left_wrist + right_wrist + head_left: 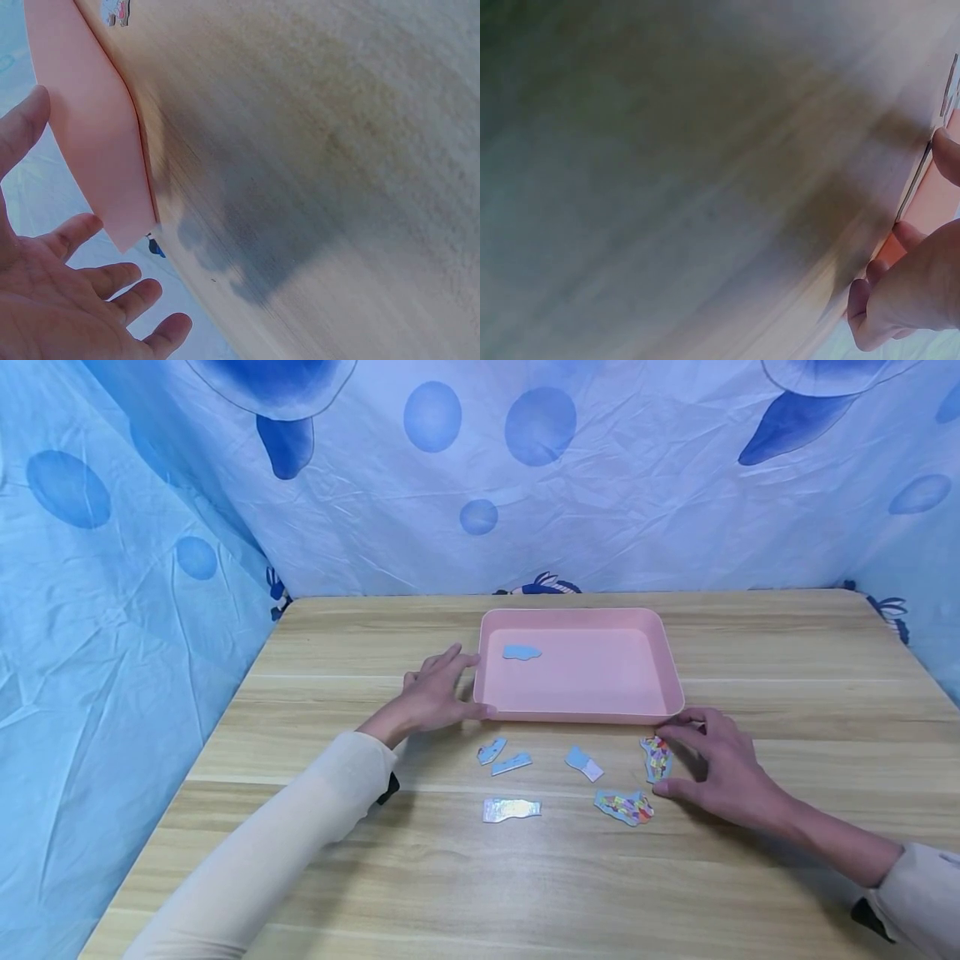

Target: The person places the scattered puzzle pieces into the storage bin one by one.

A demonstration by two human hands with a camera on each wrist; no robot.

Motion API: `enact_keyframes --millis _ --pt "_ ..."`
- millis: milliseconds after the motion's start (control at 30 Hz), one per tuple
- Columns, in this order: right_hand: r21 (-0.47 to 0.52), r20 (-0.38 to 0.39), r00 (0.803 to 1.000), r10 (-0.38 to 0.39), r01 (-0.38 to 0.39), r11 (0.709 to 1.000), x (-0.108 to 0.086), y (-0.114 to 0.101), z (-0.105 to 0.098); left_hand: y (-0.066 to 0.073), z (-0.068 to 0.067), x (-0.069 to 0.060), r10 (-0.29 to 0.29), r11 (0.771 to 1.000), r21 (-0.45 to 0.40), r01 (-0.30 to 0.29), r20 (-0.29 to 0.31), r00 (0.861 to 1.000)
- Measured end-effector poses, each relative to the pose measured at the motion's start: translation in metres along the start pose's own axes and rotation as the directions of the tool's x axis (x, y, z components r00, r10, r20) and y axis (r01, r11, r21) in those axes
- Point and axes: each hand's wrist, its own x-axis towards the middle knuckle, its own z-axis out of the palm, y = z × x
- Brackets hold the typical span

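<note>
At the left end of a pink tray (577, 717), my left hand (435, 697) touches the rim with spread fingers. In the left wrist view the thumb and forefinger of the left hand (67, 300) lie by the tray's side (97, 127). My right hand (723, 768) pinches a multicoloured puzzle piece (657, 758) by its two ends, just in front of the tray's right corner. The right wrist view shows the piece (913, 184) edge-on, between thumb and forefinger. A blue puzzle piece (521, 652) lies inside the tray.
Several flat pieces lie on the wooden table (420, 893) in front of the tray: small blue ones (512, 765), a blue and lilac one (583, 764), a shiny pale one (512, 811) and another multicoloured one (625, 807). A blue patterned curtain (637, 510) hangs behind.
</note>
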Motion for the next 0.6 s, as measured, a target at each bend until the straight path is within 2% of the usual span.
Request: enact_keyframes --millis 167,600 --pt "-0.028 0.012 1.0 0.003 -0.002 1.0 -0.0001 -0.0015 -0.0001 0.0 0.0004 -0.0002 -0.002 1.0 0.002 0.002 -0.006 1.0" --pt "-0.025 0.0 0.999 -0.032 0.032 0.999 -0.0007 -0.0018 0.0011 -0.0005 0.0016 0.0013 -0.009 1.0 0.003 0.009 -0.007 1.0"
